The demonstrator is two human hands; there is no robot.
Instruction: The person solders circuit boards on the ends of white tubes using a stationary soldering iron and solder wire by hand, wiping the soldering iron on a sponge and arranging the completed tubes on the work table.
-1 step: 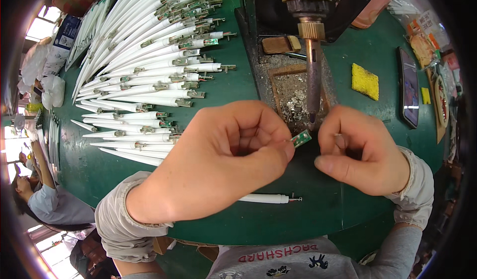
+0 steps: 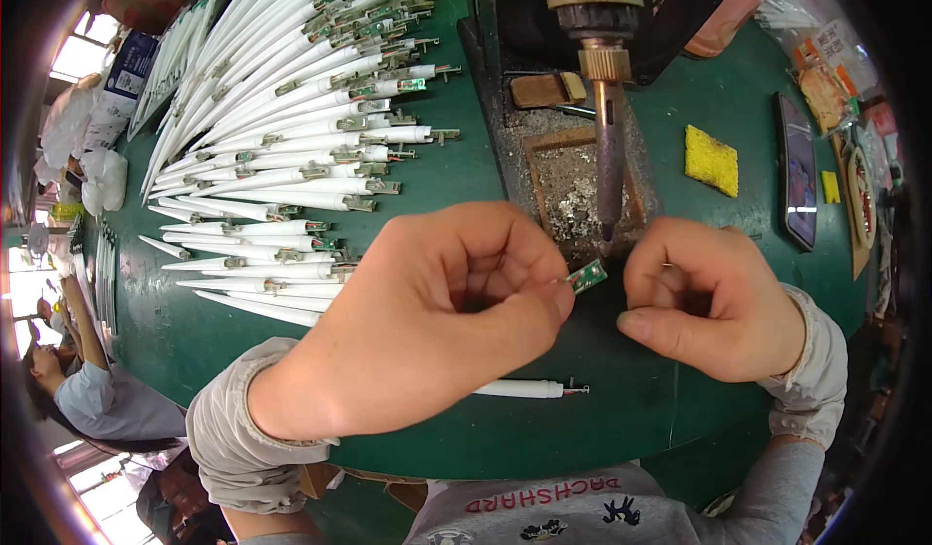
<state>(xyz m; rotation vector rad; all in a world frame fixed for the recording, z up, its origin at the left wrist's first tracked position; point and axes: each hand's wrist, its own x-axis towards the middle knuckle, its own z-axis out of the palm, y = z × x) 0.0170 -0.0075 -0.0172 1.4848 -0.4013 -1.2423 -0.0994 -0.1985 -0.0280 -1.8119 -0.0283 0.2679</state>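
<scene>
Between the thumb and fingertips of my left hand (image 2: 456, 317) is a small green circuit board (image 2: 587, 276), its free end pointing right. Just above the board, apart from it, is the tip of a soldering iron (image 2: 609, 147) that hangs tip-down. To the right of the board, my right hand (image 2: 714, 302) is curled, with thumb and forefinger close together; anything in its grip is hidden or too thin to make out. A white tapered tube (image 2: 524, 388) lies below my left hand, partly covered by it, with thin metal contacts at its right end.
Many white tapered tubes (image 2: 282, 128) with circuit-board ends fan out at the left. Under the iron sits a tray (image 2: 529, 171) with solder scraps. A yellow sponge (image 2: 711, 161) and a phone (image 2: 798, 171) lie right. Another person (image 2: 102, 390) is at far left.
My right hand has shifted slightly down and right. The circuit board has tilted a little more upright in my left hand, which has hardly moved.
</scene>
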